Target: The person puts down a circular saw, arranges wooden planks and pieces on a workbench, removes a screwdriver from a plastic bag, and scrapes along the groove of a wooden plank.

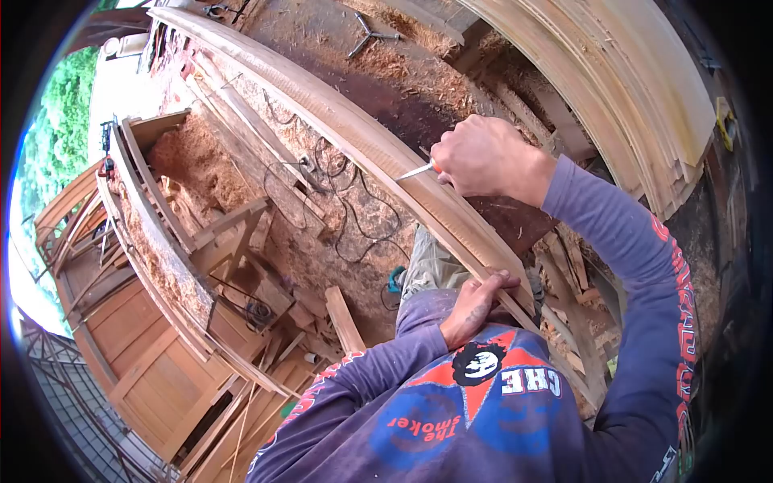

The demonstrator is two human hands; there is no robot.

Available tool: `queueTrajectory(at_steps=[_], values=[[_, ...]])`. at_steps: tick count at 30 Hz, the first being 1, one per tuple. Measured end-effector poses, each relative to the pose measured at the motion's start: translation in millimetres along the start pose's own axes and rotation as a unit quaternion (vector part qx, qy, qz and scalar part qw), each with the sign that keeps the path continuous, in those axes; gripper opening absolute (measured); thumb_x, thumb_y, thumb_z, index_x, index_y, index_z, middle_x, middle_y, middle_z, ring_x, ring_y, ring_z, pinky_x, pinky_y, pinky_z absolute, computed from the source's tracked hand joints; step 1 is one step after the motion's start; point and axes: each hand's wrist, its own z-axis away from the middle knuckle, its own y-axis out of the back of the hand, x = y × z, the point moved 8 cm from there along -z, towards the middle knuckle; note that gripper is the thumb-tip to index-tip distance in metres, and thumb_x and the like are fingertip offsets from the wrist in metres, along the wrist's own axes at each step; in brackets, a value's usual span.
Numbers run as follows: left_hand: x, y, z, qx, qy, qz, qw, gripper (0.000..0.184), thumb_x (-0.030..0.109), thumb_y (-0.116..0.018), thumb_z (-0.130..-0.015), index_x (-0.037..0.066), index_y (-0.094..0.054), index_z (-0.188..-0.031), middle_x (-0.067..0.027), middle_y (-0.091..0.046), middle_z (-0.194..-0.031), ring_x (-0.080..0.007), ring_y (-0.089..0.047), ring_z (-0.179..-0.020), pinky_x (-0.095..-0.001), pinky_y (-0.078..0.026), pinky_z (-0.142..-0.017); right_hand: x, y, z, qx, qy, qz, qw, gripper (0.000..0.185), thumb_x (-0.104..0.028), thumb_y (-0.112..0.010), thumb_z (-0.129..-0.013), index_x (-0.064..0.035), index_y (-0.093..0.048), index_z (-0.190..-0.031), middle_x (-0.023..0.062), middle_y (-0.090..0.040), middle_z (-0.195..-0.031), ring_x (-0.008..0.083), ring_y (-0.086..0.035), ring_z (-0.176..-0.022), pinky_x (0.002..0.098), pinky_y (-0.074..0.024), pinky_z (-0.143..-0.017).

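A long, curved wooden plank runs from the upper left down to my body at the lower right. My right hand is closed round the orange handle of a pointed metal tool, whose tip is at the plank's left edge. Near my body, my left hand grips the near part of the plank, with its thumb across the edge. Part of its palm and fingers is hidden.
A stack of curved boards lies at the upper right. Black cable winds over the shavings-covered ground. A sawdust-filled wooden frame and wooden panels are at the left. A three-armed metal tool lies beyond the plank.
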Motion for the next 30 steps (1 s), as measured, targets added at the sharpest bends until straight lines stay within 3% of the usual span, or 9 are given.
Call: queueTrajectory(at_steps=[6, 12, 15, 17, 19, 22, 25, 27, 30], values=[[5.7, -5.0, 10.0, -0.007, -0.019, -0.008, 1.000, 0.043, 0.030, -0.059, -0.099, -0.005, -0.060, -0.124, -0.0168, -0.065, -0.123, -0.0275, -0.063, -0.112, -0.0412, -0.052, -0.098, 29.1, -22.8, -3.2, 0.120, 0.027, -0.115, 0.986, 0.023, -0.033, -0.068, -0.087, -0.0114, -0.074, -0.088, 0.0104, -0.072, -0.082, 0.0289, -0.072, -0.080, 0.0436, -0.0573, -0.072], [6.8, -4.6, 14.7, -0.026, 0.002, -0.016, 1.000, 0.038, 0.027, -0.063, -0.098, -0.003, -0.063, -0.120, -0.0123, -0.068, -0.118, -0.0237, -0.063, -0.112, -0.0380, -0.050, -0.099, 49.3, -63.0, -29.8, 0.069, 0.055, -0.202, 0.975, 0.045, -0.051, -0.074, -0.083, -0.0095, -0.061, -0.071, 0.0090, -0.063, -0.064, 0.0295, -0.065, -0.061, 0.0436, -0.0492, -0.056], [12.4, -2.1, 12.6, -0.026, 0.008, -0.072, 0.997, 0.030, 0.024, -0.065, -0.096, 0.000, -0.064, -0.114, -0.0099, -0.069, -0.114, -0.0201, -0.063, -0.111, -0.0362, -0.051, -0.097, 48.1, -65.7, -27.8, 0.134, 0.085, -0.235, 0.959, 0.048, -0.054, -0.074, -0.083, -0.0091, -0.059, -0.071, 0.0087, -0.061, -0.061, 0.0312, -0.063, -0.058, 0.0437, -0.0472, -0.053], [13.1, -6.4, 12.2, -0.046, -0.024, 0.020, 0.998, 0.017, 0.023, -0.068, -0.095, 0.009, -0.059, -0.091, -0.0015, -0.064, -0.096, -0.0110, -0.062, -0.088, -0.0288, -0.052, -0.080, 47.8, -67.5, -27.4, 0.146, 0.090, -0.237, 0.956, 0.049, -0.056, -0.072, -0.083, -0.0096, -0.061, -0.071, 0.0093, -0.063, -0.063, 0.0316, -0.064, -0.060, 0.0441, -0.0484, -0.055], [19.2, -10.2, 15.1, -0.032, 0.003, 0.084, 0.996, 0.015, 0.019, -0.070, -0.093, 0.007, -0.060, -0.095, -0.0036, -0.065, -0.098, -0.0136, -0.064, -0.088, -0.0295, -0.052, -0.084, 49.5, -63.8, -23.4, 0.164, 0.090, -0.236, 0.954, 0.050, -0.058, -0.070, -0.084, -0.0102, -0.062, -0.072, 0.0099, -0.065, -0.065, 0.0320, -0.065, -0.062, 0.0445, -0.0496, -0.057], [67.7, 15.2, 17.3, 0.065, -0.176, 0.165, 0.968, 0.028, 0.014, -0.069, -0.093, 0.000, -0.056, -0.114, -0.0084, -0.065, -0.096, -0.0202, -0.067, -0.087, -0.0362, -0.056, -0.084, 45.8, -55.0, -19.4, 0.165, 0.094, -0.224, 0.956, 0.048, -0.056, -0.070, -0.084, -0.0100, -0.063, -0.074, 0.0105, -0.067, -0.069, 0.0322, -0.067, -0.066, 0.0446, -0.0510, -0.059], [115.2, 43.2, 10.7, 0.092, -0.251, 0.192, 0.944, 0.025, 0.018, -0.067, -0.095, 0.003, -0.054, -0.109, -0.0075, -0.064, -0.087, -0.0178, -0.066, -0.076, -0.0332, -0.056, -0.072, 43.3, -53.2, -22.5, 0.125, 0.087, -0.151, 0.977, 0.043, -0.052, -0.070, -0.085, -0.0098, -0.063, -0.077, 0.0086, -0.065, -0.067, 0.0322, -0.067, -0.065, 0.0434, -0.0535, -0.058], [117.4, 42.7, 11.5, 0.133, -0.210, 0.174, 0.953, 0.023, 0.020, -0.067, -0.097, 0.004, -0.054, -0.106, -0.0047, -0.061, -0.077, -0.0158, -0.063, -0.067, -0.0311, -0.055, -0.062, 35.3, -31.3, -19.7, 0.111, 0.088, -0.129, 0.982, 0.043, -0.053, -0.067, -0.088, -0.0099, -0.067, -0.083, 0.0093, -0.068, -0.073, 0.0310, -0.068, -0.067, 0.0437, -0.0560, -0.059], [108.7, 58.8, 1.8, 0.172, -0.250, 0.118, 0.946, 0.027, 0.025, -0.068, -0.097, 0.003, -0.054, -0.105, -0.0063, -0.063, -0.074, -0.0148, -0.061, -0.059, -0.0274, -0.051, -0.053, 35.3, 8.8, -27.2, -0.010, -0.002, -0.002, 1.000, 0.046, -0.053, -0.058, -0.095, -0.0089, -0.070, -0.089, 0.0105, -0.068, -0.077, 0.0249, -0.069, -0.066, 0.0406, -0.0579, -0.061]])
